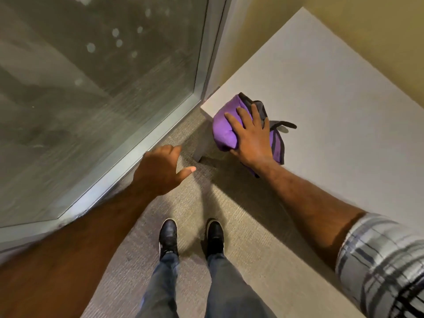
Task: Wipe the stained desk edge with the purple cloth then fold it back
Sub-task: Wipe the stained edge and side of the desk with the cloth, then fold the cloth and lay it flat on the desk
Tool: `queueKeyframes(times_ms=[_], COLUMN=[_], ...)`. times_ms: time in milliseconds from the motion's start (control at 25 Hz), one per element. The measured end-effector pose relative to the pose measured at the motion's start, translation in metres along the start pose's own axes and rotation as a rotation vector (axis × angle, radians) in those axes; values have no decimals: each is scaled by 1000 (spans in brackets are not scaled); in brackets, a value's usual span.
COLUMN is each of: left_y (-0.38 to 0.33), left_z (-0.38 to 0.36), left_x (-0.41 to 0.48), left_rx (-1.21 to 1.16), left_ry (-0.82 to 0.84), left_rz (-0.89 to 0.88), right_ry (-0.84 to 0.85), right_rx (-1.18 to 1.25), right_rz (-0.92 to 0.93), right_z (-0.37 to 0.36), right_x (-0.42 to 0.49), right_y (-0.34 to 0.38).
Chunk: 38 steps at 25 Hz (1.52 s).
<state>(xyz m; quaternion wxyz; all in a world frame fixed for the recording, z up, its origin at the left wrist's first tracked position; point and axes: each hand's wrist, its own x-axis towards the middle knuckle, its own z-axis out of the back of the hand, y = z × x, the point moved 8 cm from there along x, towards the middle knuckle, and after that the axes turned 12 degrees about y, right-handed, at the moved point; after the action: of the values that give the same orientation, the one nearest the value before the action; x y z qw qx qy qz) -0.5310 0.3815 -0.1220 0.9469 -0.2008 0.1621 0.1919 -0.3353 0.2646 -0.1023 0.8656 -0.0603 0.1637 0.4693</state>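
Note:
A purple cloth with dark grey trim lies bunched on the near left corner of the white desk, draped over the desk's front edge. My right hand presses flat on the cloth with fingers spread, thumb wrapped under the edge. My left hand hovers over the carpet to the left of the desk corner, fingers loosely curled and thumb out, holding nothing. Part of the cloth is hidden under my right palm.
A glass panel in a metal frame runs along the left, meeting the desk corner. A yellow wall backs the desk. My feet in black shoes stand on beige carpet below the desk edge.

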Motion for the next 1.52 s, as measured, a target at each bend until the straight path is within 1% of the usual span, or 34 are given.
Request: queueKeyframes(times_ms=[240, 440, 600, 720, 840, 920, 960, 1080, 1120, 1240, 1320, 1360, 1440, 1520], left_y=[-38, -75, -107, -133, -153, -170, -179, -204, -213, -234, -252, -263, -286, -307], left_z=[8, 5, 11, 19, 28, 34, 38, 46, 49, 54, 59, 61, 66, 76], left_x=[16, 37, 37, 30, 22, 17, 14, 6, 2, -7, -12, -15, -23, -29], left_rx=[96, 53, 72, 151, 212, 231, 231, 144, 75, -272, -498, -557, -533, -427], left_ry=[43, 171, 188, 206, 227, 222, 221, 266, 288, 352, 402, 437, 506, 504], left_rz=[-90, -114, -175, -213, -249, -285, -304, -362, -379, -364, -357, -371, -438, -527], right_ry=[41, 67, 85, 116, 101, 44, -20, -338, -402, -391, -406, -423, -461, -504], right_rx=[12, 41, 71, 102, 163, 292, 408, 877, 1004, 1289, 1379, 1415, 1454, 1483], right_rz=[-106, -206, -293, -369, -442, -513, -511, -426, -433, -538, -562, -567, -582, -592], right_z=[-23, -41, -49, -46, -40, -34, -28, 3, 11, 17, 20, 21, 26, 30], right_x=[-63, -124, -164, -188, -202, -213, -219, -241, -249, -268, -281, -287, -297, -305], right_y=[-45, -87, -105, -114, -118, -121, -119, -108, -105, -90, -82, -79, -77, -76])
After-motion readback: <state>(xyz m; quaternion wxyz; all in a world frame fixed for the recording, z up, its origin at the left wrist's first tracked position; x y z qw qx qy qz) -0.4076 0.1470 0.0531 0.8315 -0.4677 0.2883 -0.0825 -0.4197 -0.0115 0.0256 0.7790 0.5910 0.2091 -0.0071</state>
